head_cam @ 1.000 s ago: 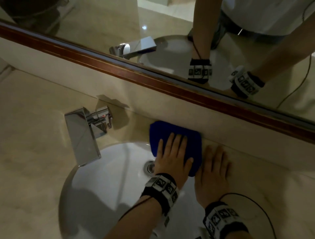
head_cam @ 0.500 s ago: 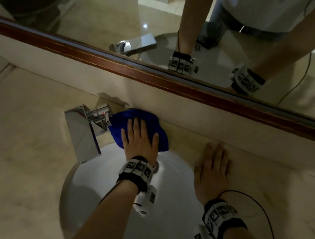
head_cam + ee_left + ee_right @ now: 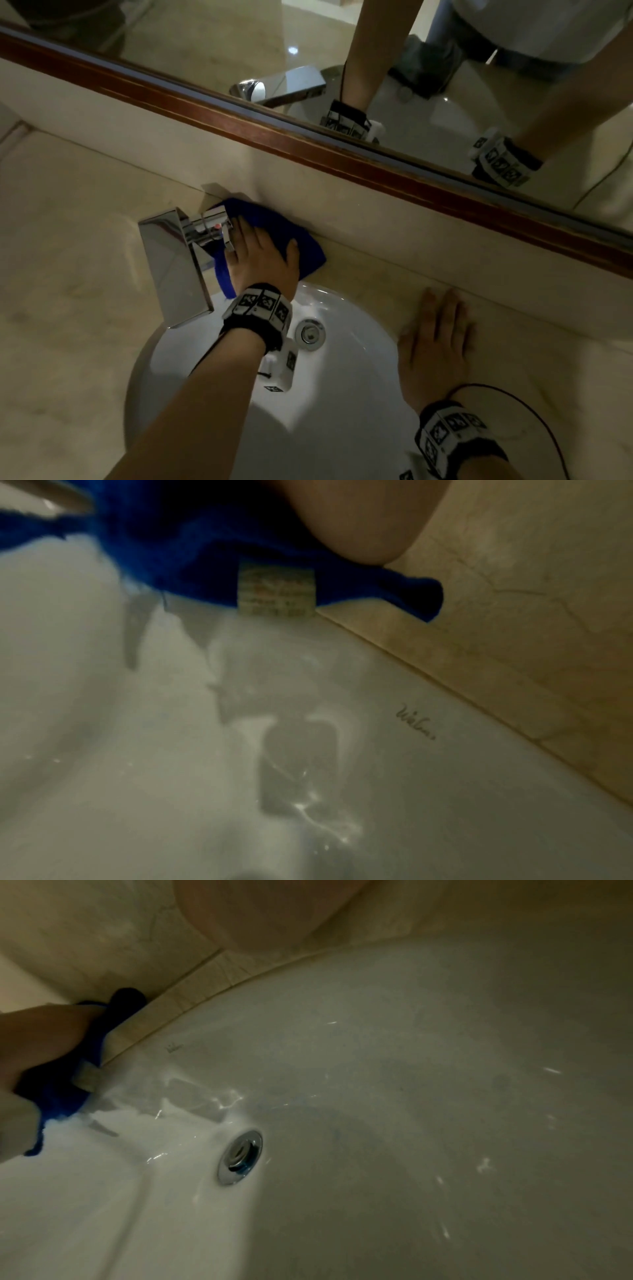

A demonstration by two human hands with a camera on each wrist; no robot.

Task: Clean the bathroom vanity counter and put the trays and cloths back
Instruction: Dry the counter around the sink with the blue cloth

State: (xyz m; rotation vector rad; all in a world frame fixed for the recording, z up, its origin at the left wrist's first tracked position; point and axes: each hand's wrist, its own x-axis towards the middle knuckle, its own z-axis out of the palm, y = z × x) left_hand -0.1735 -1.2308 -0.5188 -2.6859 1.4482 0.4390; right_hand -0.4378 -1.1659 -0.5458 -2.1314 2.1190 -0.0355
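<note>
- Nearest to us, our right hand (image 3: 433, 346) lies flat with its fingers straight on the marble worktop (image 3: 68, 274), right of the basin, holding nothing; we judge it is only bracing us.
- Just beyond the near rim, the white sink (image 3: 342, 394) sits sunk in the worktop, with the chrome drain (image 3: 310, 334) near its back wall. From the right wrist view we see bright glints on the bowl, perhaps wet streaks, though we cannot be sure.
- Further in, our left hand (image 3: 260, 260) presses flat on the blue cloth (image 3: 291, 236), fingers straight and spread, so it pushes the cloth and does not clutch it. In the left wrist view a small sewn label (image 3: 276, 589) hangs from the cloth's edge over the basin rim.
- The cloth lies on the strip of worktop between the sink and the backsplash (image 3: 376, 219), its left end tucked against the base of the chrome faucet (image 3: 178, 263).
- Behind that, the wood-framed mirror (image 3: 205, 41) reflects our arms and the faucet.
- As for progress, we judge the wiping is mid-way: the strip behind the basin is being worked, while we cannot tell whether the broad worktop on the left has been wiped. No trays are in view, so putting trays and cloths back is, as far as we can see, not yet done.
</note>
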